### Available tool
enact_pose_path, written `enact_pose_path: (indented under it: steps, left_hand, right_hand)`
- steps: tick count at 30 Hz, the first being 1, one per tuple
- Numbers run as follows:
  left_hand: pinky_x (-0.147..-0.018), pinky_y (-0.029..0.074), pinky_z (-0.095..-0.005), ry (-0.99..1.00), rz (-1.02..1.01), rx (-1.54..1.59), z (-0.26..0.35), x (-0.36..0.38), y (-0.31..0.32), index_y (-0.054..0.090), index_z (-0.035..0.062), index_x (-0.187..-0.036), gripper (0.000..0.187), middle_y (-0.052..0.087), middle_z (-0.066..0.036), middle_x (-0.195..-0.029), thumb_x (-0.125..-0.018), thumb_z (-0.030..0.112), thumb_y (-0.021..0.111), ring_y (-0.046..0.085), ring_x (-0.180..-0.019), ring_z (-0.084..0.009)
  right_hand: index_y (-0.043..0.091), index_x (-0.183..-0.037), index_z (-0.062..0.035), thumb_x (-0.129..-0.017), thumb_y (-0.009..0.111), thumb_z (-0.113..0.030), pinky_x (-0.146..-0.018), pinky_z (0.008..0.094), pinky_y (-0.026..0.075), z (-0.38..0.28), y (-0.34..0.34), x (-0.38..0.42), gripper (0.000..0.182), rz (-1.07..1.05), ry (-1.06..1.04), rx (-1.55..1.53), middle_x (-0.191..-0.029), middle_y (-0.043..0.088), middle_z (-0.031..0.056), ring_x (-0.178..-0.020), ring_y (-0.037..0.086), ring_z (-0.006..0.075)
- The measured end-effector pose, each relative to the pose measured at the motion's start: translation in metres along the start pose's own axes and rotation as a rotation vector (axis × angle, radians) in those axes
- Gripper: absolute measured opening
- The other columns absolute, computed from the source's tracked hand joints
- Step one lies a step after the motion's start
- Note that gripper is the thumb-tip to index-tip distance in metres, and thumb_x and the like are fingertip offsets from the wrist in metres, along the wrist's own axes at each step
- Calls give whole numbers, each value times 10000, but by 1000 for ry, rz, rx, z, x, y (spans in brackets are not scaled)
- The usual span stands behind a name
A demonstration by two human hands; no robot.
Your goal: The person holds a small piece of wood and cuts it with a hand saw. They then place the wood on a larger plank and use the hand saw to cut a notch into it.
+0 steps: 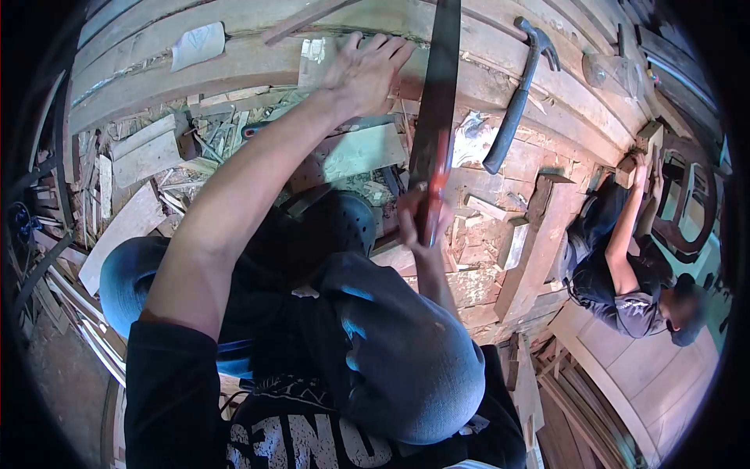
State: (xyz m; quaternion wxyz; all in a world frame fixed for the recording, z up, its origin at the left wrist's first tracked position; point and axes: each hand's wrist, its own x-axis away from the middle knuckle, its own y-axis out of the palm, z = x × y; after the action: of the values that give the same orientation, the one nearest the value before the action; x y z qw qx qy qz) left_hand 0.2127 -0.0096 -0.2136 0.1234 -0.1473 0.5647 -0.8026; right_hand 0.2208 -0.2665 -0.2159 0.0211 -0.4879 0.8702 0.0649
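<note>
My left hand (366,74) rests on a long wooden beam (258,102), its fingers apart and slightly bent across the top. Just right of it, a handsaw (441,74) stands with its long dark blade lying across the beam. My right hand (418,217) is wrapped around the saw's red handle (439,176), close above my knee. The saw's teeth are too small to make out. A pale mark or label (312,51) shows on the wood beside my left wrist.
A claw hammer (522,98) lies on the boards to the right. Wood offcuts (144,156) and shavings litter the floor below the beam. A piece of paper (198,45) lies at upper left. At right, another person (625,266) works with both hands on a wooden block (648,139).
</note>
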Motion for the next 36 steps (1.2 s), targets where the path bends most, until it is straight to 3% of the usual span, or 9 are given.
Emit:
enact_pose_path:
  steps: [2, 5, 7, 10, 11, 14, 20, 24, 36]
  left_hand:
    - [-1015, 294, -424, -12, -16, -7, -2, -2, 1, 326, 76, -1397, 875, 449, -61, -1335, -649, 238, 750, 424, -1219, -193]
    - [-1002, 305, -419, 7, 65, -9, -1, 0, 10, 322, 82, -1406, 883, 449, -68, -1336, -650, 237, 752, 420, -1221, -197]
    - [-1007, 300, -417, 7, 29, 10, 2, 2, 7, 319, 81, -1409, 883, 444, -70, -1339, -653, 237, 749, 416, -1225, -198]
    - [-1031, 278, -409, 17, 46, -46, -1, 3, 15, 317, 82, -1410, 888, 432, -74, -1348, -653, 241, 753, 408, -1231, -197]
    - [-1032, 277, -409, 18, 38, -24, 0, 5, 13, 317, 84, -1411, 890, 432, -75, -1347, -652, 244, 755, 408, -1230, -198]
    - [-1029, 282, -420, -4, 71, -39, 0, -1, 3, 321, 82, -1407, 859, 431, -77, -1346, -675, 250, 739, 408, -1229, -202]
    - [-1012, 312, -437, 138, 137, -77, -9, 2, 18, 369, 115, -1372, 818, 456, -56, -1334, -662, 239, 755, 439, -1209, -220]
    - [-1020, 298, -417, 6, 83, 43, 0, 2, 12, 375, 114, -1379, 886, 455, -46, -1335, -592, 182, 777, 428, -1215, -205]
    - [-1059, 293, -440, 9, 104, -36, -2, 3, 10, 364, 118, -1400, 731, 434, -48, -1359, -742, 180, 675, 410, -1248, -196]
  right_hand:
    - [476, -647, -1, -875, 579, -96, -353, 240, 381, -31, 31, 25, 268, 392, 396, -977, -562, 523, 55, -421, 502, 105]
    - [504, -839, -12, -913, 534, -209, -289, 231, 241, -14, 13, 30, 213, 181, 416, -926, -488, 518, 80, -353, 398, 90]
    - [508, -781, -31, -891, 546, -216, -316, 228, 252, 9, -14, 2, 219, -66, 233, -309, -486, 504, 71, -348, 391, 96]
    - [425, -623, -37, -789, 608, -35, -396, 215, 320, -17, 11, 7, 247, 126, 214, -211, -513, 410, -15, -442, 431, 70]
    - [397, -588, -68, -741, 613, -38, -405, 210, 292, -30, 20, 23, 267, 303, 438, -495, -490, 374, -24, -435, 399, 70]
    - [420, -571, -74, -728, 627, -31, -423, 217, 328, -34, 11, 12, 263, 88, 400, -307, -492, 428, 5, -438, 429, 84]
    - [430, -659, -45, -707, 570, 72, -434, 215, 330, -21, 10, 15, 188, 67, 114, 207, -551, 406, -16, -464, 407, 78]
    - [412, -655, -48, -708, 565, 75, -438, 215, 331, -25, 17, -4, 204, 8, 74, 362, -568, 430, -1, -485, 431, 90]
    - [437, -656, -54, -716, 570, 32, -468, 225, 363, -39, 20, 10, 169, 91, 62, 275, -593, 473, 13, -522, 466, 97]
